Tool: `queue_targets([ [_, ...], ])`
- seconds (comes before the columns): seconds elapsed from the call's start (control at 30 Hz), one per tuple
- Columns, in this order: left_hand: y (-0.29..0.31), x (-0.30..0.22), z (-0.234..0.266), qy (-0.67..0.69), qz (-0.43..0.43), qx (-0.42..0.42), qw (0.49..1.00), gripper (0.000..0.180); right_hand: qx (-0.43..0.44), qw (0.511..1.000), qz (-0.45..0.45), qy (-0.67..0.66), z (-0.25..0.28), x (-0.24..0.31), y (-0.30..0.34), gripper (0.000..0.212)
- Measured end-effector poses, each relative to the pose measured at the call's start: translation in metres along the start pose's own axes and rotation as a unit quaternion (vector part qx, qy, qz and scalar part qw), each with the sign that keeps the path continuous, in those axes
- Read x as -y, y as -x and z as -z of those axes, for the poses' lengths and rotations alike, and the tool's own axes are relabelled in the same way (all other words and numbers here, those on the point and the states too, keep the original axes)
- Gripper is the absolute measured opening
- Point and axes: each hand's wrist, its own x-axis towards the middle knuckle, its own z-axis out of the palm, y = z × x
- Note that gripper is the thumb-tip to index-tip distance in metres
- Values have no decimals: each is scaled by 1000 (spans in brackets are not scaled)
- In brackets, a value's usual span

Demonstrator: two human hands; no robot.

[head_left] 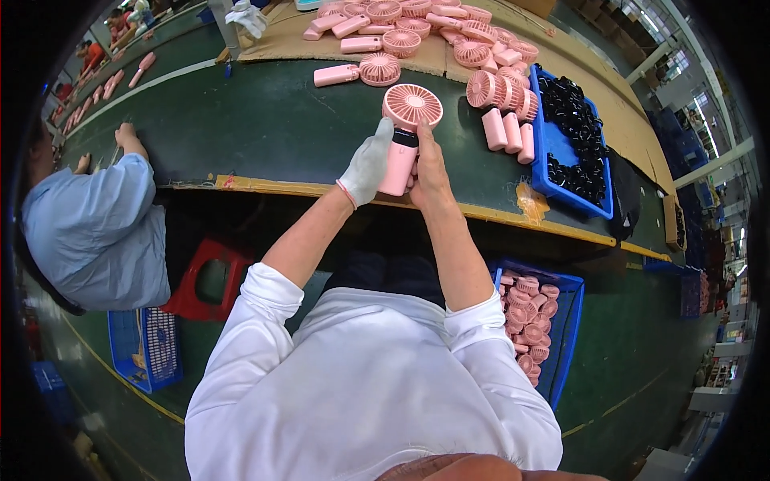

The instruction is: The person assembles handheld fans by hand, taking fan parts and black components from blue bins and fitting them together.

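Between my two hands is a pink handheld fan (399, 170), its round grille facing up and a black collar round its neck. My left hand (367, 164), in a pale glove, grips it from the left with the thumb near the collar. My bare right hand (431, 168) closes on its other side, thumb up at the lower rim of the grille. The fan is over the front edge of the green table (273, 120). Another pink fan (378, 70) lies just beyond, and three pink fans (499, 92) lie side by side to the right.
A blue tray (539, 152) of small black parts stands right on the table. Many pink fans (417, 24) are heaped on cardboard at the back. Below the table edge at right sits a blue crate (571, 329) of pink fans. A person in blue (104, 224) works at left, by a red stool (228, 301).
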Motion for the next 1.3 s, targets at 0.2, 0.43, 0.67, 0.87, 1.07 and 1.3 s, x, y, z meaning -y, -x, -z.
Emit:
queue_targets([
  [0.2,-8,-7,-5,-18,39,3,999,57,-18,999,19,34,3,10,-4,31],
  [0.43,-16,-8,-8,-30,14,-61,998,54,-59,901,271,335,6,17,-22,41],
  [0.67,-50,-5,38,-492,-298,-165,801,34,-200,700,206,654,50,62,-64,50],
  [0.87,-90,-34,77,-668,-392,-178,607,40,-223,542,203,784,101,65,-100,33],
  [1.07,-134,-50,112,-805,-282,-195,484,66,-209,512,290,781,113,84,-67,20],
  [1.3,-125,-64,84,-789,-238,-124,553,50,-306,412,164,843,208,162,-21,21],
])
